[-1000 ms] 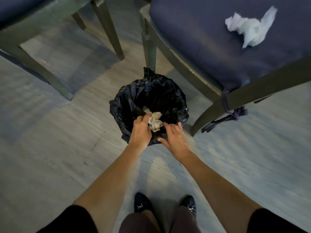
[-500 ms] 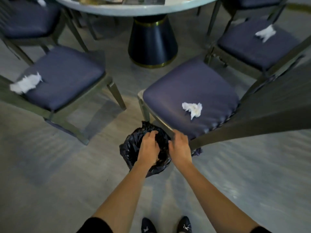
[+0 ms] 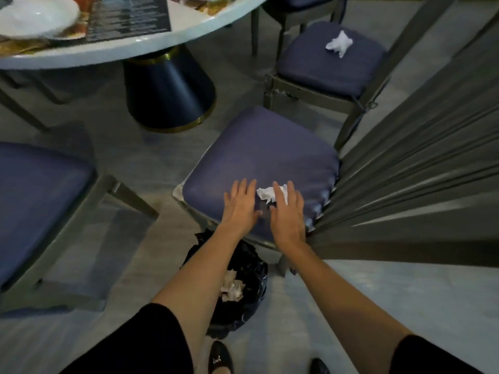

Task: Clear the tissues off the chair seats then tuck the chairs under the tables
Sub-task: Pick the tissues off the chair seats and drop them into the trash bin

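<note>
The left hand (image 3: 241, 205) is spread over the near seat (image 3: 259, 147), fingers straight and apart, gripping nothing. Whether its palm touches the cushion cannot be told. The right hand (image 3: 288, 213) is beside it, fingers also straight and loose, laid over a crumpled tissue (image 3: 266, 194). The tissue sits on the seat under the right fingertips and pokes out to their left, filling the gap between the two hands, just beside the left fingertips. No finger is curled round it.

Beyond the fingertips, well apart, a second tissue (image 3: 339, 44) lies on the far seat (image 3: 318, 68). Ahead and left of the fingers stands the table (image 3: 151, 45) on its dark base (image 3: 168, 93), with a plate (image 3: 35, 14) on top. Far left of the left hand is a third seat (image 3: 37, 201). Behind the wrists, under the left forearm, a bin (image 3: 251, 298) lined in black holds wads (image 3: 231, 288). Right of the right hand rises the chair back (image 3: 405, 179).
</note>
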{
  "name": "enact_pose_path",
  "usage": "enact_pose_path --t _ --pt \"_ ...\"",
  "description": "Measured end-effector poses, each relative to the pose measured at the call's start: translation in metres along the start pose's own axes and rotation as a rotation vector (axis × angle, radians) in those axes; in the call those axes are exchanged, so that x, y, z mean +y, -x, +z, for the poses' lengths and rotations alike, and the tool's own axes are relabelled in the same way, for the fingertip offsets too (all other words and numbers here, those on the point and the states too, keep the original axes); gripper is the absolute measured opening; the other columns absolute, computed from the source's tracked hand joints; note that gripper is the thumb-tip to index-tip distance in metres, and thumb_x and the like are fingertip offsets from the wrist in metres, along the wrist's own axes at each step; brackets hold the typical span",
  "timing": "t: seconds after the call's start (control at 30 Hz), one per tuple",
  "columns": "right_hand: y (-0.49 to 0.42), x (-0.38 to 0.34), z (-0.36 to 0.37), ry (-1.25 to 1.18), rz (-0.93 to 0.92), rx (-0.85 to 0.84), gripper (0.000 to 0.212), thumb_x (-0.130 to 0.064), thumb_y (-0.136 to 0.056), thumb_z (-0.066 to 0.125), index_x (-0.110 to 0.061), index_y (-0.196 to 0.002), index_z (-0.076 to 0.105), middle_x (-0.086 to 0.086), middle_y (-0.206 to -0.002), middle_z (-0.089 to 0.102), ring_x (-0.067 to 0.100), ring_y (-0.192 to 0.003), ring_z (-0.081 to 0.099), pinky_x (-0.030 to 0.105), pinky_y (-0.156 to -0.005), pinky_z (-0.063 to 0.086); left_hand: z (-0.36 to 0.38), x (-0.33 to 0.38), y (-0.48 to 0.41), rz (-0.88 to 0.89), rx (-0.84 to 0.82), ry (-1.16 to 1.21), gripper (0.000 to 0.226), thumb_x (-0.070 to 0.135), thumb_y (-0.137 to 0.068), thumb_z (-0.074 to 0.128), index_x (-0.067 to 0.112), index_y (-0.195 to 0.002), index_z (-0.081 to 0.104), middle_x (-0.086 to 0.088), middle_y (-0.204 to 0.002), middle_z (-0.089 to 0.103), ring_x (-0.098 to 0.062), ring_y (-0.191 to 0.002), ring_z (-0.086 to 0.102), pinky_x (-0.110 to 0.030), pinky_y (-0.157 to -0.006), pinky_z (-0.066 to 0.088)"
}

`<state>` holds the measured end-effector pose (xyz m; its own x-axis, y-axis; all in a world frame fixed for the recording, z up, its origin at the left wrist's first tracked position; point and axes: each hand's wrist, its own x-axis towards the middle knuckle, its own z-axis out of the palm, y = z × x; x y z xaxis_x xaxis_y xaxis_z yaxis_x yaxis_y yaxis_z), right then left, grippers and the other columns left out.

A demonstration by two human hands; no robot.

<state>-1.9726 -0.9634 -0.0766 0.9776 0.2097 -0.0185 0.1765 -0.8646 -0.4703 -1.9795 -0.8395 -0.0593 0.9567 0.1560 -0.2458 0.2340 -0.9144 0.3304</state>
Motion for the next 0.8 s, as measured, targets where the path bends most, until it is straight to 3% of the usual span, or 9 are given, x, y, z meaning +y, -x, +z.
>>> enact_pose_path --t 0.13,0.27,0.37,0.53,0.67,0.8 --pt "-0.031 0.008 0.028 0.139 -0.064 -0.029 0.061 -0.015 -0.097 0.051 -0.032 -0.149 0.023 0.014 -0.158 0.011 0.038 -0.144 0.013 0.047 -0.115 0.022 0.007 -0.025 -0.036 0.085 -0.139 -0.063 0.094 0.044 -0.084 0.064 0.020 -0.151 0.002 -0.007 -0.159 -0.005 -0.029 -0.145 -0.008 -0.058 -0.114 0.005" --pt "-0.038 0.019 0.051 0.152 -0.102 -0.112 0.054 -0.007 -0.097 0.048 -0.024 -0.146 0.035 0.018 -0.156 0.018 0.037 -0.143 0.015 0.048 -0.115 0.021 0.024 -0.047 -0.046 0.138 -0.209 -0.119 0.098 0.057 -0.083 0.057 0.028 -0.150 -0.008 -0.001 -0.157 -0.018 -0.025 -0.144 -0.017 -0.061 -0.111 -0.001" --pt "-0.035 0.022 0.065 0.101 -0.129 -0.029 0.054 0.000 -0.085 0.057 -0.012 -0.137 0.050 0.027 -0.144 0.038 0.046 -0.135 0.033 0.056 -0.107 0.030 0.036 -0.058 -0.045 0.166 -0.168 -0.131 0.094 0.065 -0.083 0.047 0.034 -0.148 -0.014 0.004 -0.156 -0.024 -0.020 -0.143 -0.021 -0.059 -0.111 -0.005" --pt "-0.036 0.028 0.083 0.207 -0.150 0.076 0.056 -0.005 -0.078 0.057 -0.012 -0.133 0.053 0.023 -0.136 0.051 0.042 -0.124 0.049 0.054 -0.096 0.044 0.047 -0.061 -0.047 0.170 -0.102 -0.173 0.093 0.069 -0.082 0.042 0.035 -0.147 -0.015 0.005 -0.156 -0.023 -0.018 -0.143 -0.021 -0.056 -0.112 -0.005" --pt "-0.033 0.036 0.095 0.196 -0.164 0.157 0.066 -0.003 -0.072 0.077 -0.009 -0.133 0.052 0.021 -0.136 0.051 0.039 -0.124 0.050 0.052 -0.099 0.042 0.057 -0.061 -0.046 0.165 -0.027 -0.198 0.093 0.068 -0.082 0.043 0.034 -0.147 -0.015 0.004 -0.156 -0.020 -0.018 -0.144 -0.019 -0.056 -0.112 -0.006" --pt "-0.034 0.035 0.090 0.118 -0.189 0.225 0.050 0.000 -0.076 0.071 -0.004 -0.125 0.058 0.023 -0.128 0.056 0.042 -0.117 0.055 0.054 -0.095 0.047 0.053 -0.059 -0.037 0.183 0.039 -0.199 0.089 0.067 -0.084 0.042 0.031 -0.149 -0.006 0.003 -0.159 -0.009 -0.019 -0.145 -0.010 -0.055 -0.113 0.000"
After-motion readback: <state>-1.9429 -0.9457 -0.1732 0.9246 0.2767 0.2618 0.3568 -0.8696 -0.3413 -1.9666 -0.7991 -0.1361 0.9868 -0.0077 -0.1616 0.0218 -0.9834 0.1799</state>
